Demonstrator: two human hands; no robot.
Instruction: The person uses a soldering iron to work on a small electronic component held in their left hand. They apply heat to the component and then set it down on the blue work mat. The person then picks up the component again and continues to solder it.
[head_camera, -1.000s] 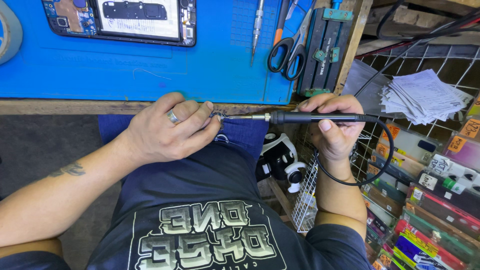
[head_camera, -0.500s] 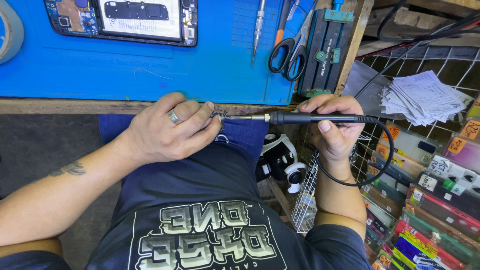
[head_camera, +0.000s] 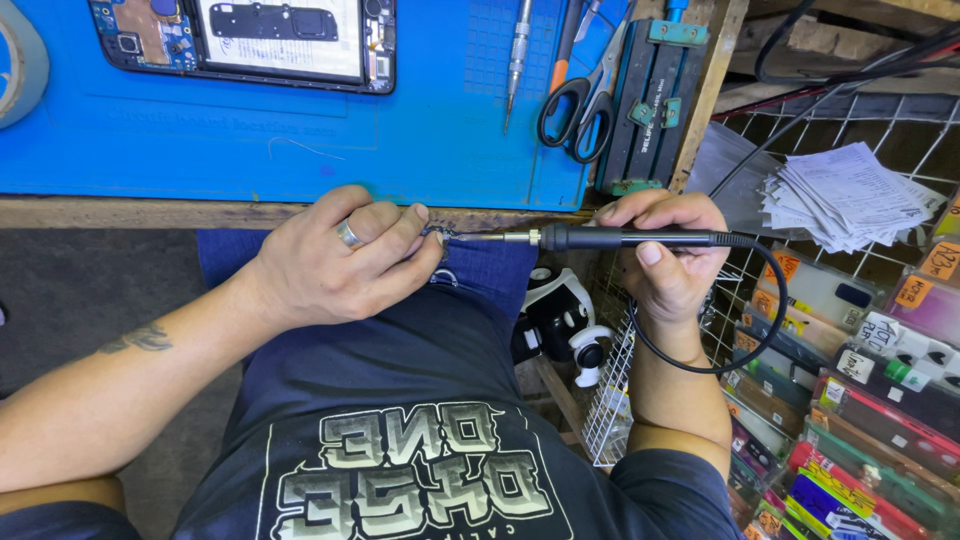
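Seen from above, a seated person works just below the front edge of a wooden bench covered by a blue mat. The right hand, at about 3 o'clock from the middle of the view, has its fingers wrapped closed around the black handle of a soldering iron, which lies level and points toward 9 o'clock. A black cord loops down from the handle's back end. The left hand, wearing a ring, has its fingers curled tight, thumb and forefinger pinched on something tiny at the iron's tip; what it is cannot be made out.

Compared with half a second and a second earlier, almost nothing differs: both hands, the iron and the cord sit in the same places, tip against pinch.

On the mat, an opened phone lies at 11 o'clock, scissors at 1 o'clock. A stack of papers rests at 2 o'clock.
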